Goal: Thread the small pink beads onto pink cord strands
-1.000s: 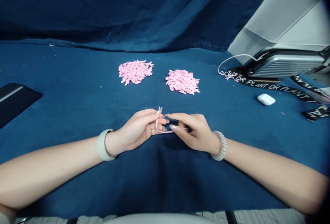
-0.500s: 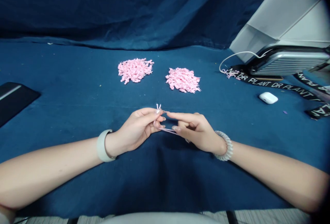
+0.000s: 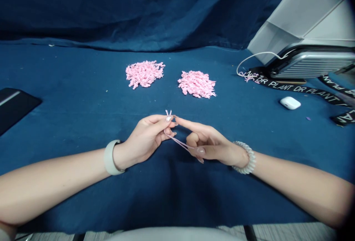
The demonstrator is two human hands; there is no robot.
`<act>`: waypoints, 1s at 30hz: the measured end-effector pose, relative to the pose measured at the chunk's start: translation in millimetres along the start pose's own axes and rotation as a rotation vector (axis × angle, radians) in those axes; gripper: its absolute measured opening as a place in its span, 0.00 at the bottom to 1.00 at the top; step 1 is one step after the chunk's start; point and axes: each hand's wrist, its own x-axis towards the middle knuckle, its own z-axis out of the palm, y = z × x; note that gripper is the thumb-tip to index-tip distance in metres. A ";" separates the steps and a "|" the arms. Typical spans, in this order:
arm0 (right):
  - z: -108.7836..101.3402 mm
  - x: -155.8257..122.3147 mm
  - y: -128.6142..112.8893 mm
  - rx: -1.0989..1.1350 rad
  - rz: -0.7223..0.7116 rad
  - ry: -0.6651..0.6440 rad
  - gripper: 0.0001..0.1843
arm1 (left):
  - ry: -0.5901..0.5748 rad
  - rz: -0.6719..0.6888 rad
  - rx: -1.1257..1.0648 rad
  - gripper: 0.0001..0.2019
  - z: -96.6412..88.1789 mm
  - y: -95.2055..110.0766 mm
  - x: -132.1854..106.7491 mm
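**A:** What are our hands doing?

**B:** We hold a thin pink string (image 3: 177,141) with both hands, right in the middle, close to us. Our left hand (image 3: 145,138) has a closed grip on it. The thumb and fingers pinch it, and two little string ends (image 3: 168,113) poke up at the top.

**A:** And our right hand (image 3: 210,146)?

**B:** Its grip is closed too, but looser. The string runs down into the curled fingers, and the pointing finger (image 3: 191,124) stays straight and nearly touches our left hand. The string goes tight between the two hands.

**A:** What is near them?

**B:** Two pink piles of curly bits (image 3: 144,73) sit on the blue cloth tabletop (image 3: 83,104). One is at 12 o'clock and the other (image 3: 196,84) is just past it, toward 1 o'clock. They are apart from each other.

**A:** What else do we see?

**B:** A flat black pad (image 3: 13,108) lies at 9 o'clock. A small white earbud case (image 3: 290,103) lies at 2 o'clock, and a black strap with white words (image 3: 294,90) lies just behind it. A silver case (image 3: 310,66) sits behind the strap.
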 end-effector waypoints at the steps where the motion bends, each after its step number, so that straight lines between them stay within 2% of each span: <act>1: 0.6 0.0 0.0 0.020 -0.003 -0.014 0.41 | 0.002 0.004 -0.001 0.09 -0.1 -0.2 0.1; 6: 3.1 1.0 -1.6 0.091 -0.012 -0.069 0.45 | -0.015 0.017 -0.002 0.09 -0.5 -1.1 1.2; 11: 0.9 1.6 -0.8 0.097 -0.008 -0.094 0.44 | -0.035 0.013 0.007 0.08 -1.8 -1.6 2.4; 19: -7.6 0.7 4.6 0.129 -0.009 -0.052 0.39 | -0.024 -0.016 0.006 0.06 -2.3 -0.7 3.0; 30: -9.0 6.4 5.6 0.249 -0.049 -0.010 0.41 | -0.034 -0.021 0.015 0.05 -1.2 0.5 2.2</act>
